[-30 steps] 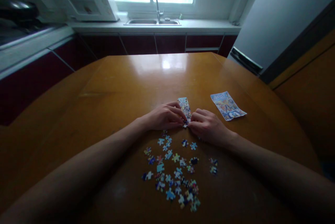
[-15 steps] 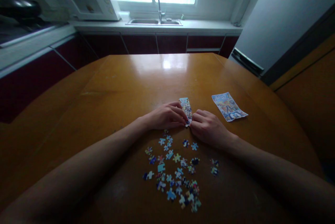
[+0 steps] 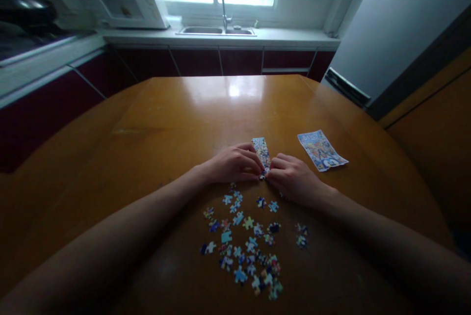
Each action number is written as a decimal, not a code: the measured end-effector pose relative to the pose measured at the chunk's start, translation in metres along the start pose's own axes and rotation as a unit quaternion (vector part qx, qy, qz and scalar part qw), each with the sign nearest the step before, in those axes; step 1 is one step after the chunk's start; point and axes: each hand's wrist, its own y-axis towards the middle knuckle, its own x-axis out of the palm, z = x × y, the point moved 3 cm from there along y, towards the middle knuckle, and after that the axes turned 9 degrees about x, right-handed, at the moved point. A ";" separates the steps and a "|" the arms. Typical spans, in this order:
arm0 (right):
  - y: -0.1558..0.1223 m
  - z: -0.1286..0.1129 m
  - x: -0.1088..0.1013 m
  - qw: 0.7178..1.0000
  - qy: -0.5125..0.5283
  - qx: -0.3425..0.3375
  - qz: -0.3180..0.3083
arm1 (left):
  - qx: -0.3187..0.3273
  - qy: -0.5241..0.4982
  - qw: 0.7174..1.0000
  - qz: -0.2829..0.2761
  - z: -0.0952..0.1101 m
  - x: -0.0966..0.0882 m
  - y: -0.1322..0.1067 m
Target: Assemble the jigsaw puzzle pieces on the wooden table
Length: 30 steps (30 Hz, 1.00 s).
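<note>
A narrow strip of joined jigsaw puzzle point(image 3: 261, 150) lies on the table, with its near end between my two hands. My left hand point(image 3: 237, 164) reaches over the strip's left side, its fingers bent and closed at a small puzzle piece point(image 3: 262, 176) at the near end. From the right, my right hand point(image 3: 290, 177) meets it there, thumb and forefinger pinched at the same end. The fingertips partly cover that piece, so its fit with the strip is hard to see. Many loose puzzle pieces point(image 3: 248, 222) are scattered nearer to me, below both hands.
A printed picture sheet point(image 3: 322, 150) lies right of my right hand. The wooden table point(image 3: 176, 118) has a rounded outline. Beyond it stand a counter with a sink point(image 3: 202, 30), a tap point(image 3: 223, 3) and a white microwave point(image 3: 125, 7); a fridge point(image 3: 390, 25) is at the right.
My right hand has shifted very slightly left and its fingers have moved a little at the strip's near end. A loose piece now shows beneath that hand. My left hand stays almost still.
</note>
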 end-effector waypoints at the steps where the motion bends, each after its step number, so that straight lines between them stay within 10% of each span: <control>1: 0.000 0.000 0.000 1.000 0.002 0.001 0.000 | -0.004 0.004 1.000 0.003 0.000 0.001 0.000; 30: 0.001 0.011 0.005 0.951 0.267 0.155 0.009 | -0.072 -0.026 0.996 0.052 0.004 0.005 0.005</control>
